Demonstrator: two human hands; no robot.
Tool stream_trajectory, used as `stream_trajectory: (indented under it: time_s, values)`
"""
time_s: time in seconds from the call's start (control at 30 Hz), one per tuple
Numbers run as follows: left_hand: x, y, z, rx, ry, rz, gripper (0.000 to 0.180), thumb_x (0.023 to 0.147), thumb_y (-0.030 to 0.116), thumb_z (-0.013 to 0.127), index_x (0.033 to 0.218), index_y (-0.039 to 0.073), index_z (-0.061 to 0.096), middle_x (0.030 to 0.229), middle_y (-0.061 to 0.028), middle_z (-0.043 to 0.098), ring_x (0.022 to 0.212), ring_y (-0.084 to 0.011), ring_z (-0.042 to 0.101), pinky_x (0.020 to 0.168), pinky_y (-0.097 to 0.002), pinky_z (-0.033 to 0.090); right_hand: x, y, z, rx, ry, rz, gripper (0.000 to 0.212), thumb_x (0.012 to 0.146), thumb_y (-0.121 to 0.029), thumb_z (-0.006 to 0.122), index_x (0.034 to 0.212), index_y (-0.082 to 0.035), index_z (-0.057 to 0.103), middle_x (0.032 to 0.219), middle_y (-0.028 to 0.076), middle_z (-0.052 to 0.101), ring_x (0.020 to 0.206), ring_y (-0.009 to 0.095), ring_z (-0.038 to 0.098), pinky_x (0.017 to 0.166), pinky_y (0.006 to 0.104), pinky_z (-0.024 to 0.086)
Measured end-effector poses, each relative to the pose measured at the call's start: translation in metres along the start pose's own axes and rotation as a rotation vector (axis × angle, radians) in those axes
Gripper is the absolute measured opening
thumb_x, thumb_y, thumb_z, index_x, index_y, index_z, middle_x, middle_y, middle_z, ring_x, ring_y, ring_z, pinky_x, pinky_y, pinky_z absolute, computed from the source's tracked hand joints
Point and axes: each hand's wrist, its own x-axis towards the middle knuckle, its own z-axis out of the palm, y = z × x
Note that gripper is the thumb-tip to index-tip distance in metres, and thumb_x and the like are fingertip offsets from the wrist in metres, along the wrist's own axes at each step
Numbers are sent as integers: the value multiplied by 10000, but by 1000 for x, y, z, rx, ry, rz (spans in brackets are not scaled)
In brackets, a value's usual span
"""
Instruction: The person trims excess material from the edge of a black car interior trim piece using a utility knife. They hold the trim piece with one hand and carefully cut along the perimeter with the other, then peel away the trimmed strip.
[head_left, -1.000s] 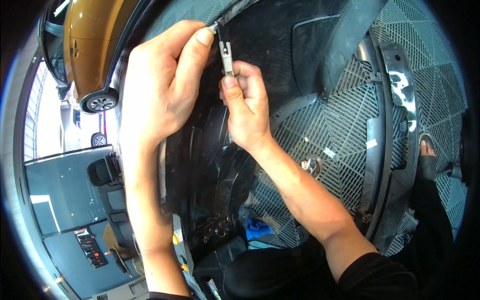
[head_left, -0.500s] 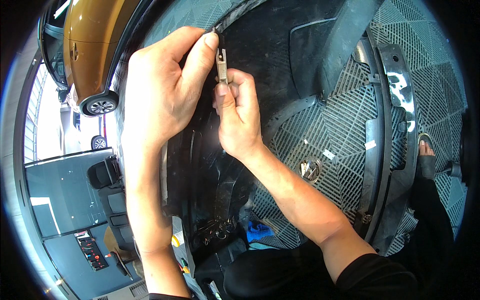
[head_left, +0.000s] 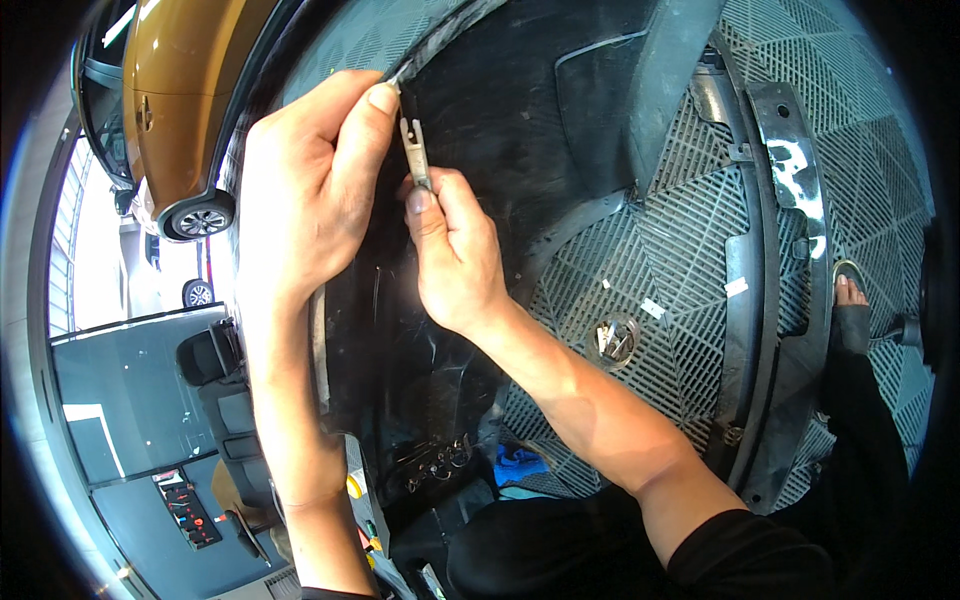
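Left hand: fingers pinched on the liner edge, up top.
Right hand: closed around a forked tool, tip beside that edge.
Risk: the tool may slip and scratch the liner.

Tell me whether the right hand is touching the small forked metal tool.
Touching. The head view shows the right hand pinching the lower end of the forked metal tool between thumb and fingers, with no gap.
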Motion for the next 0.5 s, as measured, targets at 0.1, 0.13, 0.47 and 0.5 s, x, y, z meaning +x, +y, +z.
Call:
stream_trajectory:
  time_s: [0.1,0.13,0.47,0.5]
  values:
    - [0,-3,1,1,9,27,224,1023,179,586,1016,-23,683,695,-125,603,591,-188,574,589,-329,462,-2,2,-3,18,-22,2,231,1107,-220,466,1142,-13,560,787,-45,506,682,35,441,622,223,406]
    - [1,-3,1,0,15,41,224,1024,178,584,1018,-24,683,689,-118,598,590,-179,566,589,-326,461,-2,3,-6,25,-29,0,232,1107,-224,465,1141,-14,560,787,-45,503,683,34,437,621,221,403]
    - [0,-2,2,-35,16,57,232,1025,184,584,1021,-25,684,687,-118,607,594,-172,566,597,-321,467,6,9,-3,81,17,-59,241,1090,-243,484,1136,-29,585,713,50,561,617,117,535,595,306,442]
    - [0,-3,3,-39,17,57,232,1025,185,583,1021,-24,685,689,-120,609,597,-174,571,599,-321,469,7,9,-3,80,14,-56,232,1090,-236,485,1136,-32,586,716,50,567,621,119,543,597,305,446]
